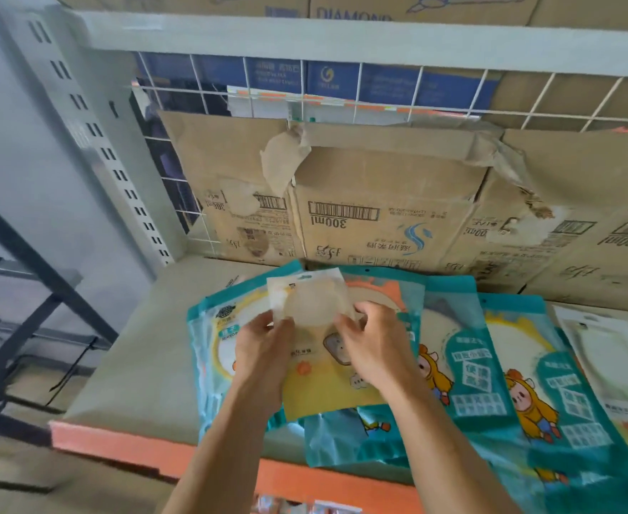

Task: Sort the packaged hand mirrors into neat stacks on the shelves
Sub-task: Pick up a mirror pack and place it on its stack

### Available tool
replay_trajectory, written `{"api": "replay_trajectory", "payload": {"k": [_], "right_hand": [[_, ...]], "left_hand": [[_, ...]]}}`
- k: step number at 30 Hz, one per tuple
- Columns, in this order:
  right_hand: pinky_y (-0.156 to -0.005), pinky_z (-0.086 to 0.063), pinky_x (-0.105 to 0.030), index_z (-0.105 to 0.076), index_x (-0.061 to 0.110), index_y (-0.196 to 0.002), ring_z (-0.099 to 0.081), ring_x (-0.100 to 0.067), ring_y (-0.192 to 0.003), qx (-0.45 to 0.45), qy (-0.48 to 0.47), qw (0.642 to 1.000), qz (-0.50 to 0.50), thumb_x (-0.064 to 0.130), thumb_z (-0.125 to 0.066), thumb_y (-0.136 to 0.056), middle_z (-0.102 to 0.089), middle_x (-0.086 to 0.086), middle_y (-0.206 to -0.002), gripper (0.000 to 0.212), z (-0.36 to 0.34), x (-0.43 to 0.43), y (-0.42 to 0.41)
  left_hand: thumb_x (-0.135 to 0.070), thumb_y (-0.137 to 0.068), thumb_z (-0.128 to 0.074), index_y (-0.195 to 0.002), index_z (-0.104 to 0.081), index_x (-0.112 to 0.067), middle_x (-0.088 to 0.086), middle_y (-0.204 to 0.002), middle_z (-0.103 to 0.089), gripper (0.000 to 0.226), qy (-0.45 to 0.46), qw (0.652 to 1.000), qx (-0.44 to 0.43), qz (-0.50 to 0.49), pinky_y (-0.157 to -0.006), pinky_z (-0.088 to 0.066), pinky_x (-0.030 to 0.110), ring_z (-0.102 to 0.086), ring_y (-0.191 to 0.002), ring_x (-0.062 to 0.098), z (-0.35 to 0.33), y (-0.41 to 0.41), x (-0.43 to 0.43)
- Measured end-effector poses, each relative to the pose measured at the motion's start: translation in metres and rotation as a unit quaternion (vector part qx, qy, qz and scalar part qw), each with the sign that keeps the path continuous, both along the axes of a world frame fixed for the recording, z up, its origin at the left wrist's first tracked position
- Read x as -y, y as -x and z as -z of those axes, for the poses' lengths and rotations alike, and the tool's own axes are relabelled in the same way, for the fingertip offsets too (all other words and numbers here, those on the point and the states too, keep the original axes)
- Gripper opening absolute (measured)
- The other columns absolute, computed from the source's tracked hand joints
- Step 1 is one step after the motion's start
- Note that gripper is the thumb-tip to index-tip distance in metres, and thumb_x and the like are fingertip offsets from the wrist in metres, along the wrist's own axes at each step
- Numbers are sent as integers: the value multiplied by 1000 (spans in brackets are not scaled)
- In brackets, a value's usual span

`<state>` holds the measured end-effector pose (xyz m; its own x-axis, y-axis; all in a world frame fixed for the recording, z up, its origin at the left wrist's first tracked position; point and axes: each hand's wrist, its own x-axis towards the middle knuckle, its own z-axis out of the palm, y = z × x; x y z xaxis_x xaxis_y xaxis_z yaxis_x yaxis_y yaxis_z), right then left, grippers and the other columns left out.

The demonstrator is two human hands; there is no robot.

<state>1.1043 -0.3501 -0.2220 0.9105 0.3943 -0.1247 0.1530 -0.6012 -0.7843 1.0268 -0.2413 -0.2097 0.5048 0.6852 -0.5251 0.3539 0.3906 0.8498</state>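
Left hand (264, 343) + right hand (372, 346) pinch clear-bagged round mirror (310, 302) | teal mirror packs (490, 365) spread beneath, toward 3 o'clock

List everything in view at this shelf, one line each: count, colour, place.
small mirror pouch: one, clear and whitish, held above the spread packs
teal mirror packs: at least four, teal with cartoon prints, overlapping on the shelf
yellow mirror pack: one, yellow and orange, beneath the hands
white pack: one, white, far right of the shelf
cardboard boxes: several, brown, standing behind the packs
wire grid: one, white, behind the boxes
shelf: one, beige board, orange front edge
left hand: pinches the pouch's left edge
right hand: pinches its right edge
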Motion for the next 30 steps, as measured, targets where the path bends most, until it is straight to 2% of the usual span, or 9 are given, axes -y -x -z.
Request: {"api": "replay_trajectory", "payload": {"k": [2, 4, 8, 11, 13, 17, 20, 24, 30], "right_hand": [[-44, -35, -10, -59, 15, -114, -53, -1, -60, 2, -24, 1000, 19, 33, -53, -93, -64, 3, -82, 29, -2, 5, 5], [-44, -38, -7, -56, 18, -114, -52, 0, -55, -1, -55, 998, 43, 31, -53, -93, -60, 7, -73, 24, -6, 11, 9], [-46, -35, -19, -56, 20, -114, -45, -1, -42, -7, -99, 990, 96, 35, -52, -93, -53, 8, -60, 25, -6, 22, 16], [-42, -30, -16, -62, 16, -106, -42, -1, -40, -1, -116, 984, 134, 34, -50, -94, -49, 10, -52, 24, -4, 32, 17], [-40, -34, -13, -62, 14, -100, -48, -1, -47, 14, -106, 982, 156, 34, -51, -94, -53, 11, -59, 23, -6, 39, 18], [-45, -40, -11, -58, 17, -96, -57, -3, -62, -10, -143, 969, 200, 30, -55, -93, -63, 6, -77, 14, -4, 49, 21], [-51, -38, -15, -58, 18, -87, -56, -6, -64, 2, -147, 964, 221, 27, -55, -93, -62, 5, -77, 11, 0, 56, 21], [-52, -44, -12, -58, 19, -84, -57, -6, -65, 26, -154, 960, 234, 21, -55, -94, -61, 8, -75, 11, 1, 65, 22], [-59, -45, -21, -59, 19, -84, -60, -10, -70, 44, -160, 953, 253, 21, -55, -94, -65, 3, -79, 11, 0, 81, 22]], "left_hand": [[-12, -91, -50, -108, -62, -23, 7, -85, -66, 23, -3, 1000, 24, 12, -42, -53, 29, -61, -60, 21, -4, 1, 2], [-14, -92, -51, -108, -62, -24, 6, -87, -67, 22, -7, 999, 40, 26, -45, -53, 32, -62, -61, 20, -7, 2, 2], [-17, -93, -52, -105, -65, -27, 6, -85, -70, 20, -25, 995, 56, 80, -54, -56, 38, -64, -68, 24, -8, -1, 6], [-20, -93, -54, -109, -65, -30, 7, -88, -72, 22, -31, 990, 66, 117, -58, -57, 38, -66, -72, 25, -7, -6, 12], [-20, -94, -55, -115, -63, -32, 6, -89, -72, 26, -45, 986, 68, 142, -58, -57, 35, -68, -73, 23, -5, -8, 16], [-25, -96, -51, -127, -55, -32, 5, -87, -71, 33, -130, 970, 64, 195, -44, -50, 22, -64, -63, 13, 4, -11, 23], [-27, -98, -45, -134, -48, -27, 3, -86, -68, 36, -191, 952, 64, 231, -50, -48, 29, -62, -63, 16, 12, -14, 27], [-25, -99, -44, -125, -53, -24, -2, -78, -68, 28, -217, 942, 76, 244, -56, -53, 42, -64, -67, 32, 14, -16, 35], [-26, -98, -45, -123, -55, -25, 1, -80, -69, 27, -255, 929, 76, 255, -54, -49, 38, -56, -58, 17, 15, -22, 50]]}}
